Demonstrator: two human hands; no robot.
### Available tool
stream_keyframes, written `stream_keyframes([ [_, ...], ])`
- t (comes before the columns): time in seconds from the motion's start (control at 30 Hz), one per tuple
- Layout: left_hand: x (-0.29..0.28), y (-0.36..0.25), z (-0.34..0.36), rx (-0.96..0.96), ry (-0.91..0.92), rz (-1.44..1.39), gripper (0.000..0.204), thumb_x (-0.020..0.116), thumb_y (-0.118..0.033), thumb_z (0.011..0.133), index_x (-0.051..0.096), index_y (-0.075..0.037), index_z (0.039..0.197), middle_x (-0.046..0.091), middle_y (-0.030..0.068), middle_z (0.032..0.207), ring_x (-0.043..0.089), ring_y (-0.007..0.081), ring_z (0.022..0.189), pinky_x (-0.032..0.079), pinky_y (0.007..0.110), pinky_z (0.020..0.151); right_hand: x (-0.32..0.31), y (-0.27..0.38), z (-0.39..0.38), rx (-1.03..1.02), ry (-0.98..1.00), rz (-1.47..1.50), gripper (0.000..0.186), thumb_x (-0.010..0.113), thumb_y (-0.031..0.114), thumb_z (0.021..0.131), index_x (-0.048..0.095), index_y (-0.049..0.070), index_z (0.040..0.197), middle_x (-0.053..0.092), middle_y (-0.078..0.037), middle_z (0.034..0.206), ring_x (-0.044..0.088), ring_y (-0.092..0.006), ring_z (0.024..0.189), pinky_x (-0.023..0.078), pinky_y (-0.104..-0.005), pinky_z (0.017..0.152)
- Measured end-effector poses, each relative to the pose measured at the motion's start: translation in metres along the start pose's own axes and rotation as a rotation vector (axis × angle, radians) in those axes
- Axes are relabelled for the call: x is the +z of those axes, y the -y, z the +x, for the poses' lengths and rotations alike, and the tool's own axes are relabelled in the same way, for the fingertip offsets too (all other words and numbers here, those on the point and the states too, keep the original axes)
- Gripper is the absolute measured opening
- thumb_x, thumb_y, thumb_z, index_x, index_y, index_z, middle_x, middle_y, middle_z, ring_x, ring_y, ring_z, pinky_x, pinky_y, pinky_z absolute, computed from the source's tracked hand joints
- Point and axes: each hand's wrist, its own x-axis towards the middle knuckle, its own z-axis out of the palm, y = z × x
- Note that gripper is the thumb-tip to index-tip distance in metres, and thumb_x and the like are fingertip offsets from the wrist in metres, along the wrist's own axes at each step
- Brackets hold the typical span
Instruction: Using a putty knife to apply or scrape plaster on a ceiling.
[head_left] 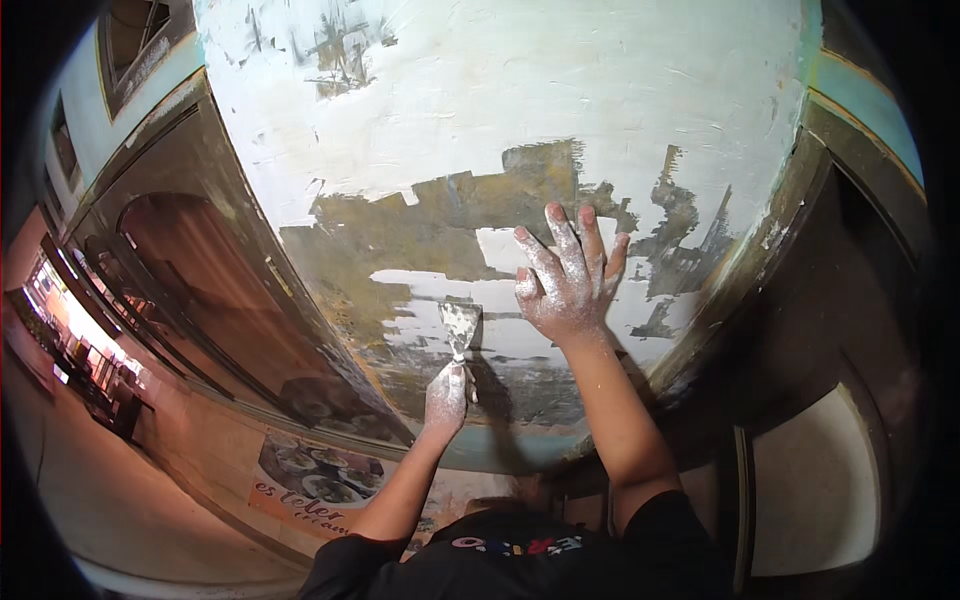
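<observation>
Low on the wall, my left hand [446,396] is closed round the handle of a putty knife [460,325], its blade pointing up and smeared with white paste. The blade is against or very near the wall; which of the two I cannot tell. To its right, my right hand [570,280] has its fingers spread over the surface, its skin dusted white. Both hands are in front of a wall [500,90] coated with white filler higher up. Between them and the upper coat lies a bare grey-brown patch [450,215] with ragged edges and white streaks.
A brown wooden door frame [255,215] with a curtained pane borders the wall on the left. On the right, another wooden frame [765,235] edges a dark doorway. A printed banner [315,485] lies at the lower left, and furniture [110,390] stands farther off.
</observation>
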Motion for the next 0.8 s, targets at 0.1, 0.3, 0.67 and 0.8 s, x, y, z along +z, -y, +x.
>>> stream_keyframes([
  [0.1, -0.006, -0.025, 0.020, 0.243, 0.024, 0.197, 0.047, 0.034, -0.043, 0.097, 0.053, -0.003, 0.081, 0.052, 0.0025, 0.061, 0.049, 0.0112, 0.053, 0.039, 0.027, 0.051, -0.001, -0.003, -0.001, -0.004, 0.006, -0.007, 0.034, 0.056, 0.025, 0.076, 0.065, 0.026, 0.109, 0.048, -0.002, 0.135, 0.032, -0.0266, 0.133, 0.003, -0.0525, 0.110],
  [0.3, -0.024, 0.027, 0.007, 0.198, -0.050, 0.116, 0.043, 0.037, -0.040, 0.097, 0.052, -0.002, 0.083, 0.050, 0.0018, 0.063, 0.047, 0.0105, 0.058, 0.039, 0.026, 0.055, 0.003, 0.006, -0.005, 0.016, 0.010, 0.000, 0.035, 0.055, 0.026, 0.076, 0.065, 0.028, 0.110, 0.049, 0.001, 0.134, 0.031, -0.0226, 0.134, 0.002, -0.0508, 0.111],
  [0.67, -0.090, 0.170, -0.009, -0.070, -0.207, 0.375, 0.037, 0.039, -0.037, 0.095, 0.049, -0.004, 0.085, 0.049, 0.0148, 0.063, 0.051, 0.0290, 0.059, 0.041, 0.041, 0.058, 0.004, 0.006, -0.009, -0.006, 0.022, -0.007, 0.036, 0.059, 0.024, 0.074, 0.065, 0.025, 0.109, 0.047, -0.004, 0.136, 0.029, -0.0278, 0.135, 0.003, -0.0521, 0.111],
  [0.8, -0.078, 0.153, 0.011, 0.001, -0.236, 0.419, 0.040, 0.038, -0.039, 0.095, 0.050, -0.003, 0.082, 0.049, 0.0167, 0.065, 0.051, 0.0330, 0.062, 0.041, 0.042, 0.060, 0.008, 0.002, -0.013, 0.020, 0.016, -0.047, 0.036, 0.056, 0.029, 0.076, 0.064, 0.029, 0.111, 0.049, 0.002, 0.135, 0.031, -0.0224, 0.134, 0.003, -0.0516, 0.111],
])
